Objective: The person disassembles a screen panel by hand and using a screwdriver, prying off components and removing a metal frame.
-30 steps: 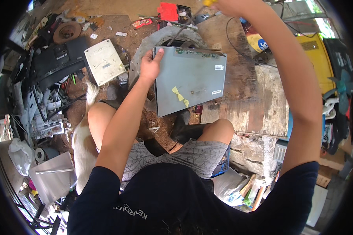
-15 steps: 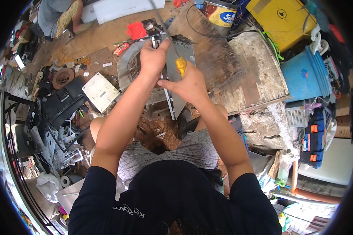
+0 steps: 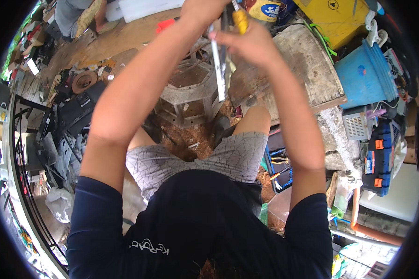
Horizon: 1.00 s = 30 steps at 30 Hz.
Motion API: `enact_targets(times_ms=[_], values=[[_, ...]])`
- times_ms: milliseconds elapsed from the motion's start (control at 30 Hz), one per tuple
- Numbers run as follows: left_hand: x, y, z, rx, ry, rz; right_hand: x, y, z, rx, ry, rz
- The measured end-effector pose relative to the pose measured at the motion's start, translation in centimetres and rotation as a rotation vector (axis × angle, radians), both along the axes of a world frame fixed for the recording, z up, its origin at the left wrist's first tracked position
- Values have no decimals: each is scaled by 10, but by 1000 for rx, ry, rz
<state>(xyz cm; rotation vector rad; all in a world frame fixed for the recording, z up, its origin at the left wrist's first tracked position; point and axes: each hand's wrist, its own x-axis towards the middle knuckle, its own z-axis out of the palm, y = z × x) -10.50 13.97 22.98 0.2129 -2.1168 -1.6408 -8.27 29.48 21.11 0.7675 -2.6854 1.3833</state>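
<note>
My left hand (image 3: 204, 8) is raised to the top edge of the head view and is partly cut off there. It grips the upper end of a flat grey metal panel (image 3: 220, 65), which is turned edge-on and hangs upright above my knees. My right hand (image 3: 255, 44) is right beside the panel, closed around a yellow-handled tool (image 3: 240, 21) that looks like a screwdriver. Its tip is hidden behind the panel's top. I am sitting, with my grey shorts and knees below the hands.
A grey octagonal metal frame (image 3: 191, 93) stands on reddish dirt in front of my knees. To the right lie a worn wooden board (image 3: 307, 69), a blue bucket (image 3: 365, 74), a yellow case (image 3: 335, 16) and a blue-orange toolbox (image 3: 379, 158). Black electronic scrap (image 3: 74, 114) fills the left. Another person (image 3: 74, 14) sits at top left.
The panel turned from face-on to edge-on and went up. My right hand swung in from the far right with the yellow tool and now sits against the panel.
</note>
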Motion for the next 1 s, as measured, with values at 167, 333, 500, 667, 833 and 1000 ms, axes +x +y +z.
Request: enact_targets(times_ms=[167, 333, 500, 667, 833, 1000], values=[[1, 0, 63, -261, -45, -53, 8, -1, 69, -60, -206, 2], [-4, -14, 55, -380, 134, -76, 18, -15, 60, -107, 101, -59], [-10, -13, 49, -580, -99, -8, 21, -19, 58, 14, 332, -251], [-24, -34, 45, -648, -120, -10, 12, -33, 57, -175, 332, -347], [-78, -100, 11, -1188, 54, 44, 0, -44, 55, -244, 317, -340], [-33, -77, 30, -639, -52, 129, -18, -39, 66, -132, 277, -188]])
